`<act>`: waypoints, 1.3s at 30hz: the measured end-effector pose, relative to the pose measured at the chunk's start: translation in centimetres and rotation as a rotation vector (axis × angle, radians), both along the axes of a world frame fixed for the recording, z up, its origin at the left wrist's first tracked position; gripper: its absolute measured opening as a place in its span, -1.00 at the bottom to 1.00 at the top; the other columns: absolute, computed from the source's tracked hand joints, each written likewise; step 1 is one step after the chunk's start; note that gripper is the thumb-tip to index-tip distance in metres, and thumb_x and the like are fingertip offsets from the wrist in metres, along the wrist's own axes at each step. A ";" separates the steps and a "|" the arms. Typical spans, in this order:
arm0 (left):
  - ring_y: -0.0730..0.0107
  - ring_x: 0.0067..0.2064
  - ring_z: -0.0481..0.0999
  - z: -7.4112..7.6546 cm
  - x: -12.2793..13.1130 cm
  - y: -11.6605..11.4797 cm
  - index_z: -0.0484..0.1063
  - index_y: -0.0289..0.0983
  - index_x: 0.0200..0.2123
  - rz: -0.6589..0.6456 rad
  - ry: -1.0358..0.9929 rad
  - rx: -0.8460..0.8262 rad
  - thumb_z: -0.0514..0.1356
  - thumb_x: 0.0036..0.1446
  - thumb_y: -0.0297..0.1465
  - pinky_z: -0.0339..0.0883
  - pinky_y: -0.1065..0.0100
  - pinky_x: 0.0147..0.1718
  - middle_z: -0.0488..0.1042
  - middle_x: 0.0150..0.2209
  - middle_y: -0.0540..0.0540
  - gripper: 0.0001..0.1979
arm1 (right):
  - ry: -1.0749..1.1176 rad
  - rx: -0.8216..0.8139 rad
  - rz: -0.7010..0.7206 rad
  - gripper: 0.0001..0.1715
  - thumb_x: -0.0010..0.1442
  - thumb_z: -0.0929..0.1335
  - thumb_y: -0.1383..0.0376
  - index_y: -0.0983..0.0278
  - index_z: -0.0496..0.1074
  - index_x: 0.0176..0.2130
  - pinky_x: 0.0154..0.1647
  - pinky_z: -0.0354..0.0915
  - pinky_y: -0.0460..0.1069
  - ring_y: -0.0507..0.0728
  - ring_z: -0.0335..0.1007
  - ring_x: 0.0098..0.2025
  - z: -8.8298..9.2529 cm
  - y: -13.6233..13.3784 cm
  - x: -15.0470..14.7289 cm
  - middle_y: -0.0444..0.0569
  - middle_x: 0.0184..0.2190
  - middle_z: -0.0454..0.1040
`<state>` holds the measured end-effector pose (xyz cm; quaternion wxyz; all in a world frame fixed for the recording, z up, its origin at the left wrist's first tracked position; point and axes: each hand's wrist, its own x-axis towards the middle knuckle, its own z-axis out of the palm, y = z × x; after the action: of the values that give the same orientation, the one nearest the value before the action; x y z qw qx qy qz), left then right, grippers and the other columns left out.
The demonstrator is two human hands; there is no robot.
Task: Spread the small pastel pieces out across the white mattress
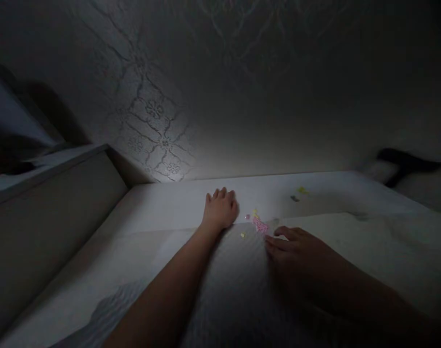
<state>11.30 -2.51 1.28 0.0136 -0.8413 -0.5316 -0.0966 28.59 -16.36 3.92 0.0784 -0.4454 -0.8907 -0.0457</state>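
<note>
Head view: loosely curled left hand (pixel 220 209), grip hidden, rests near the back edge of the flat white surface (pixel 169 203), room leftward; partly open right hand (pixel 295 251), visibly holding nothing, is just beside the small pink grainy cluster (pixel 260 225), lower centre

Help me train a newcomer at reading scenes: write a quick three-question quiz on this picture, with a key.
1. True or false: in this view, the heap of tiny pink pieces lies between the bare left hand and the bare right hand.

2. Which hand is nearer that heap?
A) left
B) right

3. Fill in: the lit patch of the grey patterned wall shows ____ motifs.

Key: 1 true; 2 B; 3 flower.
</note>
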 end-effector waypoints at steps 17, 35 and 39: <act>0.03 0.28 0.16 0.1 0.0 -0.1 0.23 -0.25 0.19 -0.001 0.006 -0.009 -0.13 0.32 -0.30 0.05 -0.10 0.19 0.20 0.28 -0.25 -0.57 | -0.238 -0.044 -0.510 -0.66 0.13 0.21 0.50 0.36 0.55 -0.26 -0.06 0.40 0.12 0.28 0.52 -0.11 -1.2 8.0 8.2 0.26 -0.17 0.57; 0.05 0.27 0.18 -0.2 0.1 0.1 0.25 -0.24 0.16 0.000 0.005 0.016 -0.11 0.32 -0.30 0.07 -0.10 0.18 0.21 0.27 -0.25 -0.59 | 0.104 -0.011 0.075 -0.50 0.35 0.09 0.35 0.41 0.38 0.13 0.27 0.14 0.25 0.26 0.22 0.24 -2.4 5.9 2.8 0.20 0.15 0.39; 0.06 0.27 0.18 -0.2 0.0 0.0 0.26 -0.23 0.16 0.000 -0.001 0.017 -0.10 0.32 -0.30 0.07 -0.09 0.18 0.23 0.26 -0.24 -0.59 | 0.111 -0.005 0.053 -0.50 0.33 0.11 0.33 0.41 0.38 0.14 0.26 0.15 0.26 0.27 0.20 0.26 -2.3 6.1 3.4 0.22 0.16 0.37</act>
<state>11.34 -2.46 1.11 0.0207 -0.8413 -0.5306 -0.1014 31.95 -10.25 1.63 0.1279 -0.4237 -0.8965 -0.0167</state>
